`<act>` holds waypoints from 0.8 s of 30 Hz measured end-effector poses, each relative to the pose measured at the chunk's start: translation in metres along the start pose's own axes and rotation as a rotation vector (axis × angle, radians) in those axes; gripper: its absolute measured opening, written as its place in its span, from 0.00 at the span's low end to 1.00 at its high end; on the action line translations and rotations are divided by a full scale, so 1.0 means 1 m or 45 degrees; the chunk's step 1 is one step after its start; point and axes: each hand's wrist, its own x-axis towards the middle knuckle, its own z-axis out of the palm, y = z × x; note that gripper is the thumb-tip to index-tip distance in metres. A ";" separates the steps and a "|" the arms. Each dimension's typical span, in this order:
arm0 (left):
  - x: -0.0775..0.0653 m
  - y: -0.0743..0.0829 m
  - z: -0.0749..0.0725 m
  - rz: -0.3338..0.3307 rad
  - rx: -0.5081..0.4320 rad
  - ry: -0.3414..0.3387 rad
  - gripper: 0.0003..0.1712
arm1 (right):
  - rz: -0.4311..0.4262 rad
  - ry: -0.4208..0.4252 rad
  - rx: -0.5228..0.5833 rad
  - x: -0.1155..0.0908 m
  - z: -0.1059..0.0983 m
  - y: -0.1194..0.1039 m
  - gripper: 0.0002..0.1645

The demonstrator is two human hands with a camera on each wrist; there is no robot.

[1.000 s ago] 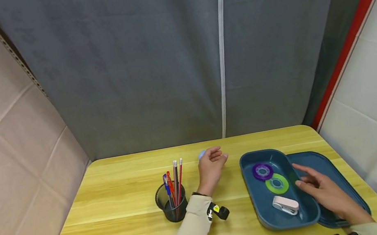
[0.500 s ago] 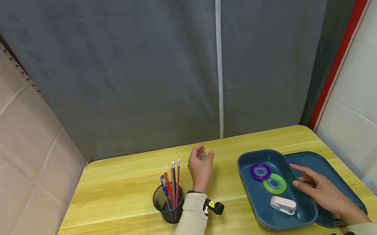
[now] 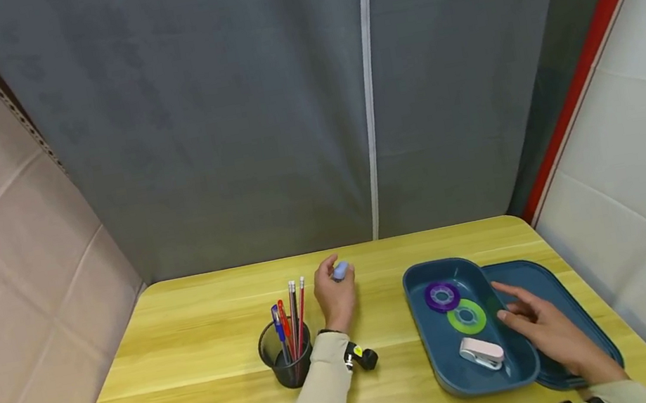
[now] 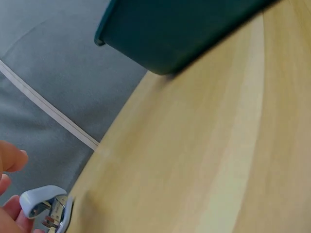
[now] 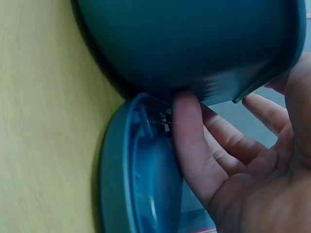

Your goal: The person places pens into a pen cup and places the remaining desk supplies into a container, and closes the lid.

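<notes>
My left hand [image 3: 336,297] holds a small light blue stapler [image 4: 46,204] over the far part of the table. In the head view the blue end of the stapler shows between thumb and fingers. My right hand [image 3: 550,331] rests its straight, relaxed fingers at the right outer wall of a dark blue box [image 3: 445,377]. In the right wrist view the thumb lies along the box wall, above the lid. Inside the box lie a purple ring-shaped roll [image 3: 442,296], a green ring-shaped roll [image 3: 467,316] and a pale pink stapler [image 3: 481,352].
A matching blue lid [image 3: 527,271] lies right of the box, partly under my right hand. Left of my left forearm stands a black mesh pen cup [image 3: 280,365] with several pens and pencils [image 3: 292,317]. A grey curtain [image 3: 192,145] hangs behind the table [image 3: 184,367].
My left hand has moved left and drawn in around the blue stapler, which has turned to show between its fingers. The view has shifted slightly; the right hand stays at the box.
</notes>
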 end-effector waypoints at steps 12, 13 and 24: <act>0.004 -0.013 0.002 0.050 0.240 -0.059 0.24 | -0.012 0.020 -0.021 0.000 0.000 0.001 0.41; 0.005 -0.013 0.002 0.050 0.266 -0.069 0.24 | -0.011 0.022 -0.024 0.000 -0.001 0.002 0.41; 0.002 -0.013 -0.002 0.051 0.314 -0.088 0.21 | -0.019 0.006 -0.016 -0.001 0.001 0.001 0.41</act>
